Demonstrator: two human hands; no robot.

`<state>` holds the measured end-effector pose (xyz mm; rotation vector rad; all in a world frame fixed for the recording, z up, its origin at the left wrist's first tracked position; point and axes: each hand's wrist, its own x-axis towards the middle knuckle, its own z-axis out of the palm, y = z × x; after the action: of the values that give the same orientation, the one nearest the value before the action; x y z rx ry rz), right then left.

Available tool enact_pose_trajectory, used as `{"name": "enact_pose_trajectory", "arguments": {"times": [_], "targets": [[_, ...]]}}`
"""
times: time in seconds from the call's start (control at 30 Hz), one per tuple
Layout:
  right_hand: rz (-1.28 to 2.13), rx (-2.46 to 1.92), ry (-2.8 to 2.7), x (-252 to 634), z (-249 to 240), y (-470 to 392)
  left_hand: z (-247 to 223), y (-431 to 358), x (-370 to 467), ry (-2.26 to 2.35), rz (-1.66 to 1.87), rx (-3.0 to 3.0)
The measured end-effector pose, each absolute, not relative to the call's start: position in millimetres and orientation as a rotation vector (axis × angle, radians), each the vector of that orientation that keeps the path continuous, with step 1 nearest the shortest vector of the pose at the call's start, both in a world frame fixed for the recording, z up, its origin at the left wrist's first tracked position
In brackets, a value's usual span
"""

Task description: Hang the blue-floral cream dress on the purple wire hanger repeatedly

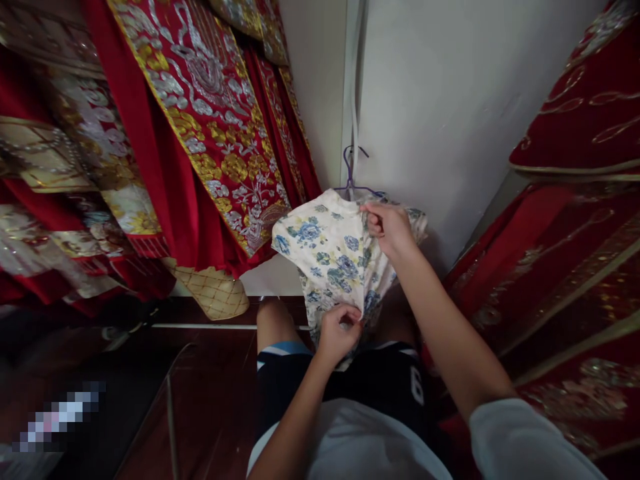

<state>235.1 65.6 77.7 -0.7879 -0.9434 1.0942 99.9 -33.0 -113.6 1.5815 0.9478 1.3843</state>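
A white short-sleeved shirt (333, 250) with blue and green flowers hangs in front of me on a purple wire hanger (349, 175). My right hand (389, 227) is closed in a pinch on the shirt near its collar, at the top of the front edge. Lower down, my left hand (342, 329) pinches the same front edge between thumb and fingers. The shirt's lower part falls between my knees and is partly hidden by my left hand and forearm.
Red embroidered garments (225, 127) with gold and silver patterns hang at the left. More red garments (565, 267) hang close by on the right. Behind the shirt stands a pale wall (425, 87) with a white strip (353, 80) running down to the hanger. The floor (215, 387) is dark red.
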Motion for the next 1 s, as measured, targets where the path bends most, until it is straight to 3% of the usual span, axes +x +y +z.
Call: {"name": "enact_pose_trajectory", "arguments": {"times": [0.13, 0.23, 0.47, 0.6, 0.77, 1.0], "targets": [[1.032, -0.778, -1.019, 233.3, 82.6, 60.9, -124.3, -35.6, 99.0, 0.972, 1.409, 1.624], [0.952, -0.795, -1.041, 231.4, 81.3, 52.4, -107.3, -29.2, 93.9, 0.916, 1.407, 1.787], [0.857, -0.8, -1.117, 232.4, 77.2, 39.5, 20.9, 34.7, 82.3, 0.767, 1.759, 2.105], [0.837, -0.789, -1.176, 232.9, 73.5, 38.5, 70.6, 68.7, 86.0, 0.733, 1.598, 2.429], [0.759, -0.821, -1.172, 231.9, 60.5, 53.9, 80.1, 71.4, 93.6, 0.776, 1.609, 2.59], [0.49, -1.047, -1.239, 220.3, 19.1, 63.4, 79.7, 75.2, 81.7, 0.897, 2.023, 2.25]]}}
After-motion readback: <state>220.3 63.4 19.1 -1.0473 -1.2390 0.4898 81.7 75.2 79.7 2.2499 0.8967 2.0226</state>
